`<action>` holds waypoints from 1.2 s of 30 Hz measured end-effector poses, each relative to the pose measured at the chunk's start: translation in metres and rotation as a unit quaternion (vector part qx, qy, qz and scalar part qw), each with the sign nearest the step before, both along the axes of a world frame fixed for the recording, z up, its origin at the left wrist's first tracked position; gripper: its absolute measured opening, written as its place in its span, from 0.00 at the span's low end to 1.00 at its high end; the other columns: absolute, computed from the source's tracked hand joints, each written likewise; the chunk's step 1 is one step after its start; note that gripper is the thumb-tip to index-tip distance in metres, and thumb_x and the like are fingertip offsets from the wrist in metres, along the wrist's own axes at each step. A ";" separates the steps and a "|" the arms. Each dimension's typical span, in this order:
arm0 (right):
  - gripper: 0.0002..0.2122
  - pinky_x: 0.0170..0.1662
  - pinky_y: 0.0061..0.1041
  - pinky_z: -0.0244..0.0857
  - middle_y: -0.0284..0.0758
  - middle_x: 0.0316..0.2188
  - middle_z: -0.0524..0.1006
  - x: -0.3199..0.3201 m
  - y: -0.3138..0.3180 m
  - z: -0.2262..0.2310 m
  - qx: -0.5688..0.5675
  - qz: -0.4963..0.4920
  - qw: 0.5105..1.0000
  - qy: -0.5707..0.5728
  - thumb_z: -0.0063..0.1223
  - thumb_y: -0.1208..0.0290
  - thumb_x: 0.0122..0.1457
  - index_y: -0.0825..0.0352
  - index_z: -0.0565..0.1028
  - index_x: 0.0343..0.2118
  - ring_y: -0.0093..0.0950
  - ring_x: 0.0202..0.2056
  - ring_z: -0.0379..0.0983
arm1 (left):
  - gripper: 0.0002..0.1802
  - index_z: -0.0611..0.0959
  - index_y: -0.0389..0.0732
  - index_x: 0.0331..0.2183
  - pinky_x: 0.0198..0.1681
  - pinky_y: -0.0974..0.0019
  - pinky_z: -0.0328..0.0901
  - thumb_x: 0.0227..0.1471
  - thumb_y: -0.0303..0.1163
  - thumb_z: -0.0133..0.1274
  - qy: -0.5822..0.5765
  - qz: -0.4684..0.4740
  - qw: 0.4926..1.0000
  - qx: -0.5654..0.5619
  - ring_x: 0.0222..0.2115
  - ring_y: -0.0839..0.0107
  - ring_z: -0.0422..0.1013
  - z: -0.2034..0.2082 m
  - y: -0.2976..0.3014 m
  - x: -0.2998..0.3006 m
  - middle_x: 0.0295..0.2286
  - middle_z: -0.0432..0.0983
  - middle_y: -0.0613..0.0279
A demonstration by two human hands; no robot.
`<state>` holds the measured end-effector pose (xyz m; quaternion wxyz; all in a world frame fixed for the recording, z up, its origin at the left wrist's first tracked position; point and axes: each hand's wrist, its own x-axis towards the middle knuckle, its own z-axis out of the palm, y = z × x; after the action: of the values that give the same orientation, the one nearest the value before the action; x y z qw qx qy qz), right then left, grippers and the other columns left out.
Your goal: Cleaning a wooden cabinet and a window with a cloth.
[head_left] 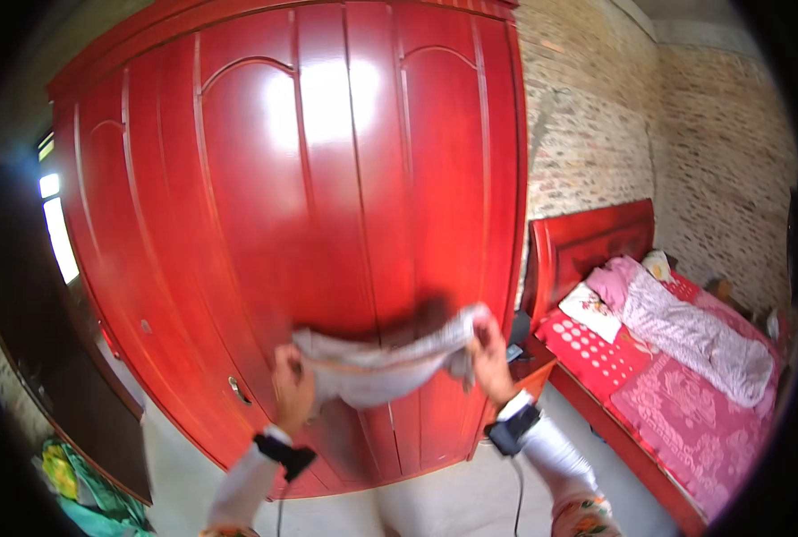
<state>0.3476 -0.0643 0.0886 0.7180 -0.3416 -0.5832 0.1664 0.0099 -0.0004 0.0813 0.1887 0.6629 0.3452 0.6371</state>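
A light grey-white cloth (377, 376), blurred by motion, hangs stretched between my two hands; its exact kind cannot be made out. My left hand (293, 387) is closed on its left end, and my right hand (490, 362) pinches its right end. The upper edge sags in the middle, and a brownish band runs just below it. Right behind the cloth stands a tall glossy red wardrobe (247, 206), its doors closed. Both wrists carry black devices with cables.
A bed (667, 403) with red and pink covers and a crumpled blanket stands to the right. Beside the wardrobe is a small red bedside cabinet (531, 365). A dark door (50, 331) stands at the left, with green and yellow bags (81, 488) on the floor below.
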 end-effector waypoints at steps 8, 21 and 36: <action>0.44 0.60 0.58 0.38 0.51 0.63 0.53 -0.008 0.126 0.312 0.119 -0.431 0.799 -0.402 0.52 0.40 0.50 0.68 0.54 0.63 0.48 0.63 0.47 | 0.40 0.67 0.43 0.58 0.58 0.38 0.44 0.47 0.51 0.56 0.348 0.319 0.822 0.319 0.52 0.50 0.61 0.261 0.081 -0.004 0.49 0.67 0.50; 0.20 0.62 0.48 0.50 0.40 0.53 0.72 -0.037 0.148 0.135 0.349 -0.197 0.663 -0.632 0.51 0.53 0.55 0.52 0.75 0.50 0.47 0.55 0.64 | 0.28 0.73 0.56 0.53 0.53 0.51 0.61 0.53 0.54 0.48 0.661 0.002 0.733 0.161 0.47 0.58 0.71 0.065 0.097 -0.030 0.46 0.74 0.58; 0.30 0.66 0.47 0.40 0.40 0.66 0.52 -0.094 0.215 0.604 0.436 -0.431 0.646 -0.455 0.32 0.40 0.60 0.43 0.55 0.64 0.47 0.66 0.46 | 0.57 0.54 0.47 0.64 0.61 0.39 0.40 0.41 0.72 0.47 0.240 0.547 0.713 0.367 0.61 0.47 0.51 0.518 0.143 0.042 0.58 0.58 0.45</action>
<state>0.2535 0.1504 0.6931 0.4193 -0.2349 -0.6290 -0.6111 0.0520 0.1424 0.5998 -0.5402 0.5063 0.4201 0.5248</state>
